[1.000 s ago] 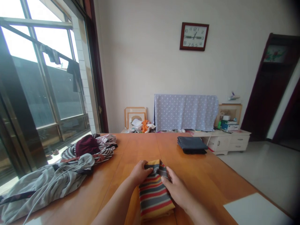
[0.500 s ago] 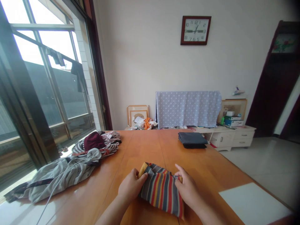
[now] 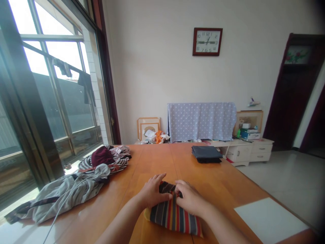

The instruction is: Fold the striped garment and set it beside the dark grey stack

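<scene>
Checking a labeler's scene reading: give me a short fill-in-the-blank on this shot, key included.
1. The left hand and right hand touch a cloth patterned with colored ____.
2. Crumpled clothes lie on the person's ____ side.
3. High on the wall hangs a framed ____.

Missing words: stripes; left; clock.
</scene>
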Demonstrator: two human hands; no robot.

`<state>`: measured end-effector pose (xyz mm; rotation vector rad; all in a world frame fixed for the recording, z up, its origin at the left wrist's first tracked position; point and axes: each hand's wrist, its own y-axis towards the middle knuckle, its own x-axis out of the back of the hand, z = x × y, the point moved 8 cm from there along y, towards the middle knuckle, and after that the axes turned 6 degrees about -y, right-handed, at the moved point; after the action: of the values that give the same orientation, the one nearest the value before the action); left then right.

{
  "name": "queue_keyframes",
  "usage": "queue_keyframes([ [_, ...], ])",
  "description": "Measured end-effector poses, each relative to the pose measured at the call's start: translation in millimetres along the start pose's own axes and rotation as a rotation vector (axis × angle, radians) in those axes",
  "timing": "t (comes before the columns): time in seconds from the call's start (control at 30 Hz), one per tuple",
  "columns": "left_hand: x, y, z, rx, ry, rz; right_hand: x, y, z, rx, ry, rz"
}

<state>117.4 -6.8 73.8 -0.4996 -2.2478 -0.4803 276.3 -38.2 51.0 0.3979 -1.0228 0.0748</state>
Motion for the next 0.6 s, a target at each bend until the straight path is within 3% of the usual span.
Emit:
queue_keyframes([
  [0.1,-0.2,6.6,-3.8,0.038,0.057,0.051,1.2,-0.3,1.2,0.039,0.085,-0.041],
  [0.23,3.0,3.5,-16.1,-0.028,0.111,0.081,11.9,-6.0,-2.7,0.044,0.177,-0.125],
  [0.33,-1.5,-3.0,-22.7,-0.078,0.029,0.178,13.3,-8.6,-3.5,0.034,0.199,-0.088],
  [0.4,-3.1,-4.7,-19.4,-0.041,-0.075,0.197,12.3,-8.0,-5.2,0.004,0.172,-0.072],
  [0.5,-4.1,-0.5,-6.0,0.040,-0.140,0.131,8.3,-3.8,-9.6,-0.034,0.093,-0.086],
  [0.6,-6.3,8.1,10.8,0.092,-0.074,0.007,-0.9,2.8,-15.6,-0.039,0.017,-0.088],
])
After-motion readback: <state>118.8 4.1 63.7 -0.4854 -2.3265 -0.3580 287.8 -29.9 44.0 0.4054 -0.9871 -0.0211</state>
